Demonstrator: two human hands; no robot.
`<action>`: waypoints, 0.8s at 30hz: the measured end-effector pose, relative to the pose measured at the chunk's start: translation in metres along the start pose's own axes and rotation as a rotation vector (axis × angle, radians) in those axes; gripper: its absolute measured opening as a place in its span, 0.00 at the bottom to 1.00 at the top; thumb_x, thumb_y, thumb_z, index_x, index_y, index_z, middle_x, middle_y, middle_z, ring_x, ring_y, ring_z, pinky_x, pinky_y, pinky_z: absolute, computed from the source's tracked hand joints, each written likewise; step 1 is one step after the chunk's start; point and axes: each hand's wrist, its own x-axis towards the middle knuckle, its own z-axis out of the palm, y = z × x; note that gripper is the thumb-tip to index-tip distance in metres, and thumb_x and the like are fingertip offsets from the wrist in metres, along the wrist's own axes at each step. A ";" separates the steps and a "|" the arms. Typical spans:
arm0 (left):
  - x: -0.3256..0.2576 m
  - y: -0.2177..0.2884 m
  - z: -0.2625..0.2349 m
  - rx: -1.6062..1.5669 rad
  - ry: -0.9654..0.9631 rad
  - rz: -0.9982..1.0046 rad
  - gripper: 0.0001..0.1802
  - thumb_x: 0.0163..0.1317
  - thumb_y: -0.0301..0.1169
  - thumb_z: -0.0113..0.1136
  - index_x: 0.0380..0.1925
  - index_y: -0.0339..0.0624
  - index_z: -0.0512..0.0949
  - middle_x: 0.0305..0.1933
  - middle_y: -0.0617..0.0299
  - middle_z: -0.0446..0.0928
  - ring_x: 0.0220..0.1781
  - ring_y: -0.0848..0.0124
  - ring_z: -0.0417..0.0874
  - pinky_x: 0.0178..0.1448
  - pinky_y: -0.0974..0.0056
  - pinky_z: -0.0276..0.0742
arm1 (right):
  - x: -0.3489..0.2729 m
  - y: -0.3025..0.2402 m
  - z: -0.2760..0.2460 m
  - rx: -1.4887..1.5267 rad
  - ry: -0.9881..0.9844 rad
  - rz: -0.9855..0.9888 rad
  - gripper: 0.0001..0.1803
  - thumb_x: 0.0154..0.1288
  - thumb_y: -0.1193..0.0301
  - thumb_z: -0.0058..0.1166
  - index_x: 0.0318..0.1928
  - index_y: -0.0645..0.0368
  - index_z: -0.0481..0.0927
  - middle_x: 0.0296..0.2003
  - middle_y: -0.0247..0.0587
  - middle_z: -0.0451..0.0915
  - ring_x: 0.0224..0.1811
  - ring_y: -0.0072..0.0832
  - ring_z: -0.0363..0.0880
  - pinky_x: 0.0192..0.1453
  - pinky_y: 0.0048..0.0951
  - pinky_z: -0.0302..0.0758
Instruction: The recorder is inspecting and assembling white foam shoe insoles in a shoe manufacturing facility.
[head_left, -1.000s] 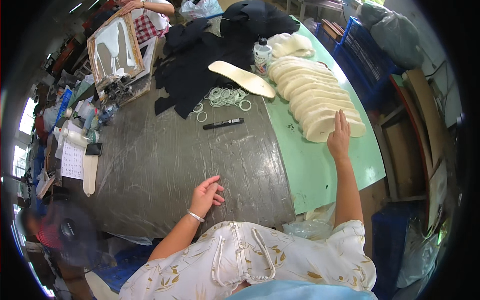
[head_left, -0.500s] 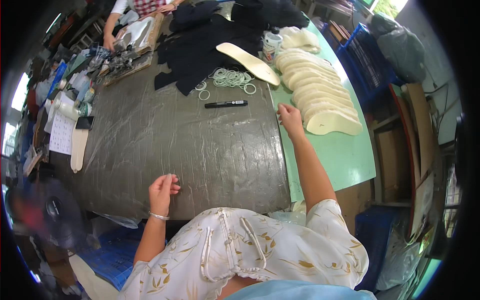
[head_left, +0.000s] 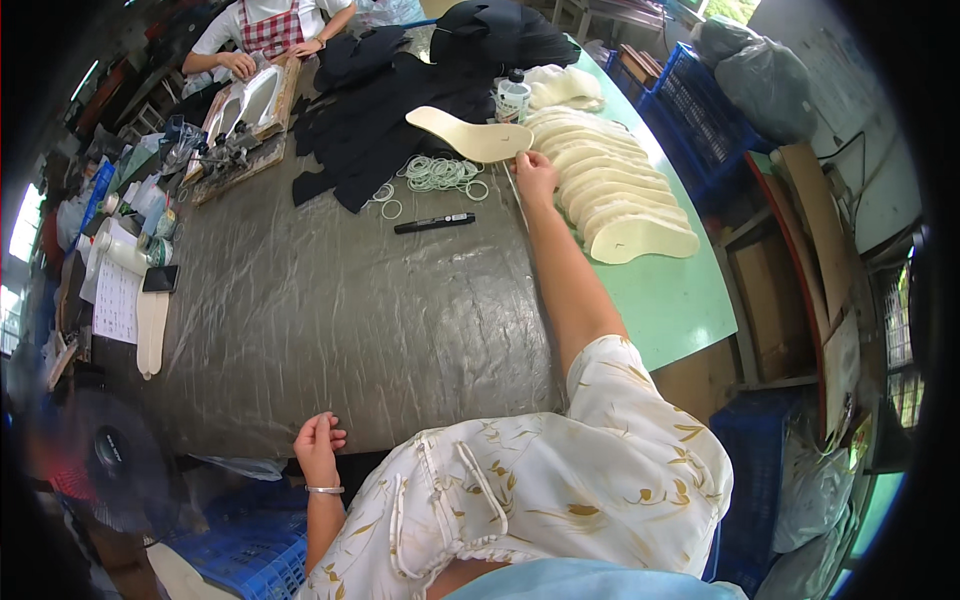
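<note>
My right hand [head_left: 536,180] reaches across the table with its fingers closed at the near right end of a cream insole [head_left: 470,135]. The insole lies partly over black fabric [head_left: 400,110], with a small mark on its end by my fingers. Close to my right hand, a long overlapping row of cream insoles [head_left: 615,185] rests on the green board [head_left: 690,315]. My left hand [head_left: 318,448] is at the table's near edge, fingers curled in and thumb against them; anything held there is too small to make out.
Pale green rings [head_left: 440,173] and a black marker [head_left: 434,223] lie on the dark tabletop [head_left: 350,310]. A jar [head_left: 512,98] stands behind the insole. A phone [head_left: 160,279] lies at the left. Across the table, a co-worker's hands [head_left: 238,66] work at a framed board [head_left: 245,110].
My right hand has moved forward and left to the insole's end, and the insole now lies at a flatter angle with a mark showing. My left hand sits lower in view.
</note>
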 end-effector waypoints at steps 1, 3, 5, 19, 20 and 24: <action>0.002 -0.001 -0.001 0.020 -0.005 0.005 0.11 0.67 0.32 0.54 0.39 0.36 0.79 0.34 0.62 0.80 0.25 0.79 0.79 0.27 0.76 0.74 | -0.005 -0.014 0.002 -0.077 -0.041 -0.085 0.11 0.60 0.71 0.55 0.36 0.69 0.81 0.25 0.39 0.82 0.24 0.21 0.79 0.31 0.23 0.74; 0.007 -0.001 0.002 0.045 -0.026 0.006 0.11 0.67 0.32 0.54 0.39 0.36 0.79 0.34 0.62 0.80 0.25 0.79 0.79 0.25 0.76 0.74 | -0.004 -0.029 -0.001 -0.163 -0.090 -0.237 0.10 0.62 0.71 0.55 0.37 0.68 0.80 0.25 0.39 0.83 0.26 0.21 0.80 0.32 0.23 0.74; 0.011 -0.003 0.002 0.065 -0.028 0.006 0.11 0.66 0.32 0.55 0.39 0.36 0.80 0.34 0.62 0.80 0.24 0.79 0.78 0.23 0.76 0.72 | -0.003 -0.046 0.005 -0.195 -0.142 -0.351 0.10 0.63 0.71 0.55 0.38 0.66 0.81 0.25 0.41 0.83 0.28 0.22 0.82 0.34 0.25 0.75; 0.015 0.014 0.027 0.186 -0.102 0.262 0.09 0.62 0.25 0.58 0.41 0.36 0.79 0.32 0.65 0.79 0.25 0.82 0.76 0.29 0.76 0.73 | -0.001 -0.157 0.072 -0.351 -0.164 -0.760 0.09 0.63 0.70 0.55 0.41 0.61 0.82 0.28 0.43 0.84 0.31 0.29 0.85 0.38 0.26 0.77; 0.015 0.020 0.029 0.179 -0.109 0.266 0.09 0.62 0.24 0.58 0.41 0.36 0.79 0.32 0.66 0.79 0.25 0.82 0.76 0.30 0.76 0.73 | -0.001 -0.161 0.077 -0.371 -0.187 -0.787 0.08 0.62 0.71 0.55 0.39 0.61 0.82 0.28 0.45 0.83 0.30 0.32 0.84 0.37 0.28 0.77; 0.015 0.001 0.034 0.201 -0.123 0.269 0.08 0.62 0.25 0.58 0.41 0.35 0.79 0.32 0.65 0.79 0.26 0.82 0.76 0.32 0.75 0.74 | -0.006 -0.174 0.075 -0.124 -0.184 -0.745 0.07 0.62 0.74 0.55 0.38 0.62 0.82 0.28 0.45 0.84 0.31 0.27 0.85 0.36 0.24 0.78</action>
